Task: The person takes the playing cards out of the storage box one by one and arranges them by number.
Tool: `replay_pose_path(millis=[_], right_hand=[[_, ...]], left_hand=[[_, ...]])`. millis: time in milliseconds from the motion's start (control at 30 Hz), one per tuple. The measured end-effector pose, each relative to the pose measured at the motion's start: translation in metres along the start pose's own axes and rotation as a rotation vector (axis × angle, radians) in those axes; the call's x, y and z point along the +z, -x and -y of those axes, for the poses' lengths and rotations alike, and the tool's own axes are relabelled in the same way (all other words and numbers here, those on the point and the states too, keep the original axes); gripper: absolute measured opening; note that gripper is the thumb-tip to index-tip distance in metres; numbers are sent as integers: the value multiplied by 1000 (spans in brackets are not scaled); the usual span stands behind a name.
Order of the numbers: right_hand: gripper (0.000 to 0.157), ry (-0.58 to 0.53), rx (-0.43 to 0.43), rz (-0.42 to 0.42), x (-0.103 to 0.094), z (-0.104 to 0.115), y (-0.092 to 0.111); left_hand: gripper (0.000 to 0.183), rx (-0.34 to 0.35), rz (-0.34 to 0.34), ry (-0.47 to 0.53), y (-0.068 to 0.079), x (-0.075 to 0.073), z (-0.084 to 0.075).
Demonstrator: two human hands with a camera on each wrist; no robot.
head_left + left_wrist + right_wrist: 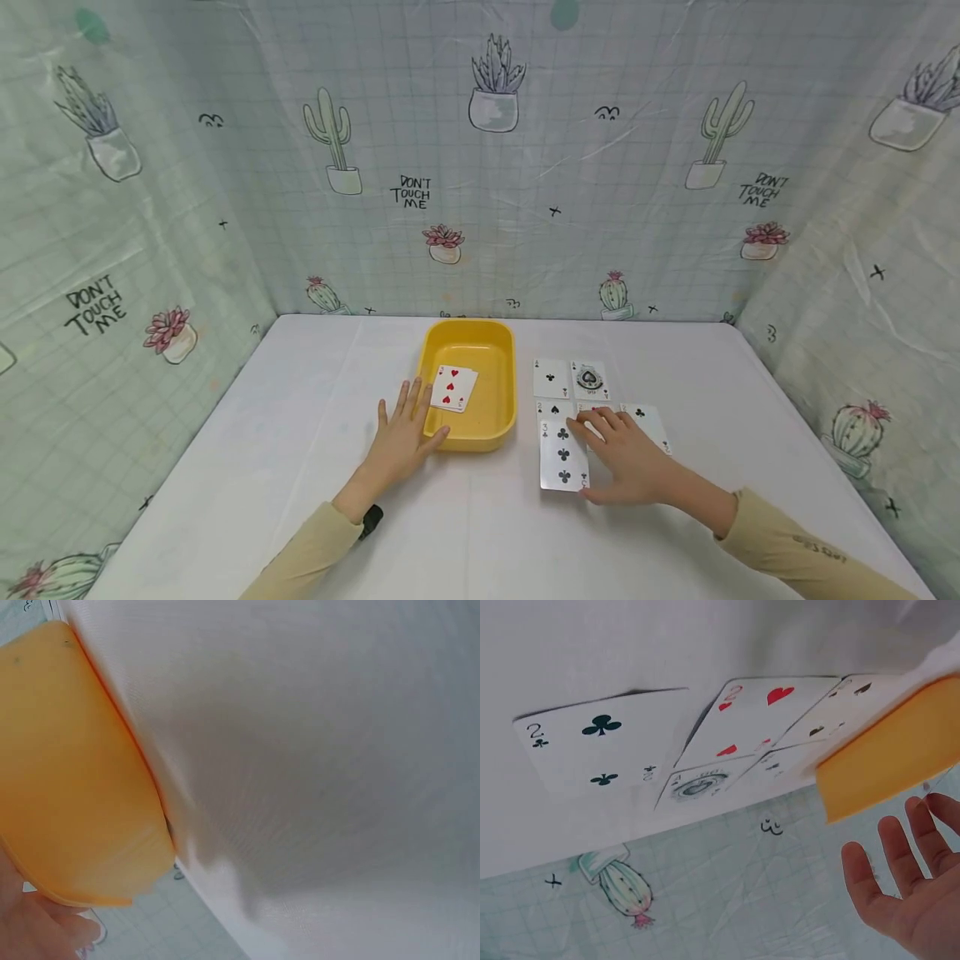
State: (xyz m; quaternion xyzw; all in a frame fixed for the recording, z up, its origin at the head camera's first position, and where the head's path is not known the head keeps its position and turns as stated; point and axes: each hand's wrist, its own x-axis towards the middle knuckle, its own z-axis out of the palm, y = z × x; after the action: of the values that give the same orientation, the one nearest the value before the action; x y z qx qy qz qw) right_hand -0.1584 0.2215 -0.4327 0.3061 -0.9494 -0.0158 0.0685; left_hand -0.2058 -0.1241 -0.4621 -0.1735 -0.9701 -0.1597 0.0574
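My left hand [397,437] rests at the near left side of a yellow tray [497,375], fingers straight over the rim. Inside the tray lies a small stack of cards topped by the three of hearts [452,388]. My right hand [630,462] holds the three of clubs [562,467] by its right edge, between fingertips and thumb. That card overlaps the two of spades [553,409]. Beyond it lie the ace of clubs [551,379] and the ace of spades [590,381]. The two of hearts [759,712] is partly hidden by my fingers in the head view.
Farther right, the two of clubs [647,423] lies at a slant. A white cloth [315,400] covers the table. Behind and at both sides hangs a printed curtain [525,208] with cactus drawings.
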Motion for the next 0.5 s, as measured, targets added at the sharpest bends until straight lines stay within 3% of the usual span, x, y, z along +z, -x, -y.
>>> replay_pose_path(millis=[500], right_hand=[[87, 64, -125, -58, 35, 5, 13]], left_hand=[[75, -1, -14, 8, 1, 0, -1]])
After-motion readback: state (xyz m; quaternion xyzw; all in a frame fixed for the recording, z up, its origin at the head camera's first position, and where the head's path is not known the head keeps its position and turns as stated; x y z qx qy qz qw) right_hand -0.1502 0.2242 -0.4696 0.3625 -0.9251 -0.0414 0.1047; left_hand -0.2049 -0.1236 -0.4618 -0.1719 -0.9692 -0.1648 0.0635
